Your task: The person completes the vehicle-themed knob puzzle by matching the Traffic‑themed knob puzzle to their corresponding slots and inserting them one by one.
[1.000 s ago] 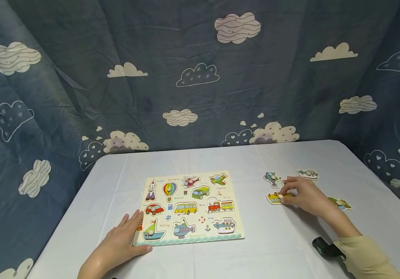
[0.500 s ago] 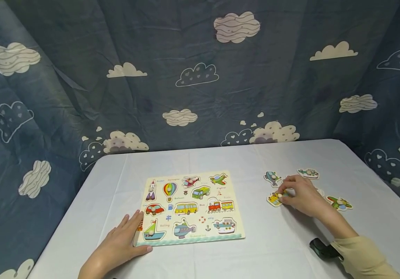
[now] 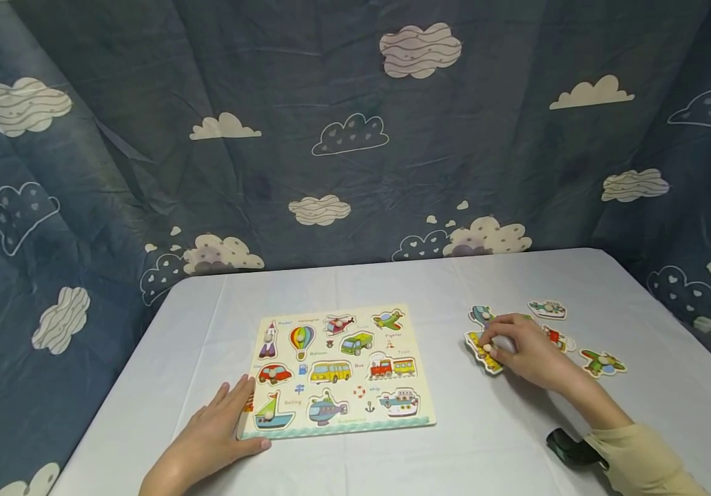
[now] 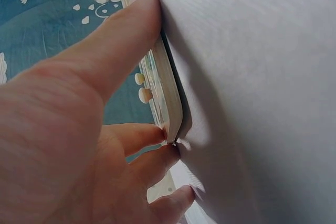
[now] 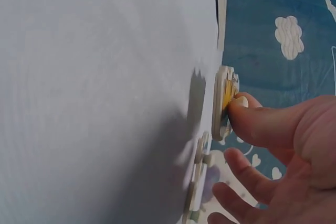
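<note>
My right hand pinches a yellow bus puzzle piece by its small round knob, between thumb and forefinger. In the right wrist view the piece stands off the white cloth, tilted, with its shadow apart from it; the other fingers are spread below. Left of centre lies a flat vehicle puzzle board. My left hand rests at its near left corner, thumb along the front edge and fingers against the left side. The left wrist view shows the thumb and fingertips touching the board's edge.
Around the right hand lie a blue puzzle piece, a ship piece, a red piece partly hidden by the hand, and a green plane piece. A dark strap hangs near the right sleeve. A cloud-patterned curtain stands behind.
The right hand has lifted the yellow bus piece, turned it and moved it slightly left, uncovering more of the red piece. The left hand and board have stayed put.
</note>
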A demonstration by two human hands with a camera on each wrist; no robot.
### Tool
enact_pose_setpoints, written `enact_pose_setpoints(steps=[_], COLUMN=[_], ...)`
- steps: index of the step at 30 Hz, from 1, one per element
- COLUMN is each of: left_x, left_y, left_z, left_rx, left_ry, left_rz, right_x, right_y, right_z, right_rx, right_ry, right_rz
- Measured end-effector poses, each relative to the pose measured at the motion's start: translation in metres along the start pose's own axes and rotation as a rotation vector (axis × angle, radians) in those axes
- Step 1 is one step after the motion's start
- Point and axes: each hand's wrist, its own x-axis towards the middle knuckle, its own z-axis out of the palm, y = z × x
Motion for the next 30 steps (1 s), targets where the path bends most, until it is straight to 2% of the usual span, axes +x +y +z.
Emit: enact_pose_setpoints(steps=[12, 22, 30], left_x=[0.0, -0.002, 0.0], left_y=[0.001, 0.001, 0.002], left_z=[0.0, 0.001, 0.0], left_rx=[0.009, 0.001, 0.007], left_ry=[-0.004, -0.006, 0.002], left_rz=[-0.007, -0.019, -0.01], right_x=[-0.001, -0.003, -0.001], right_y=[-0.011, -0.021, -0.029], right_z=[0.006, 0.012, 0.018], right_rx=[0.094, 0.148, 0.169], right_ry=[-0.009, -0.049, -0.069], right_rz=[-0.094, -0.095, -0.132])
